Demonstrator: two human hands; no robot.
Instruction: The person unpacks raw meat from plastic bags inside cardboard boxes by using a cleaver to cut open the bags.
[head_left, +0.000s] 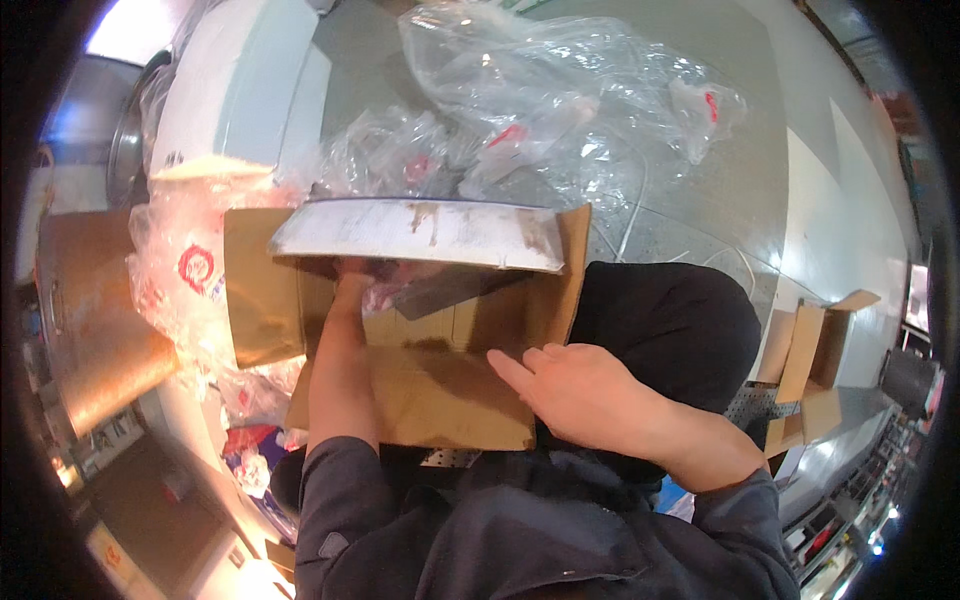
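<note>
An open brown cardboard box lies before me with its flaps spread. The far flap is white with brown stains. Inside the box my left hand reaches under that flap, its fingers mostly hidden. Beside it are pinkish clear plastic and a dark grey flat-sided piece that I cannot identify. My right hand is at the near right corner of the box, index finger extended over the cardboard and the other fingers bent. Its thumb is out of sight, so whether it grips the edge is unclear.
Crumpled clear plastic bags with red print cover the floor beyond the box. More plastic lies at left, near a white block. A smaller open carton stands at right. White strapping trails over the floor.
</note>
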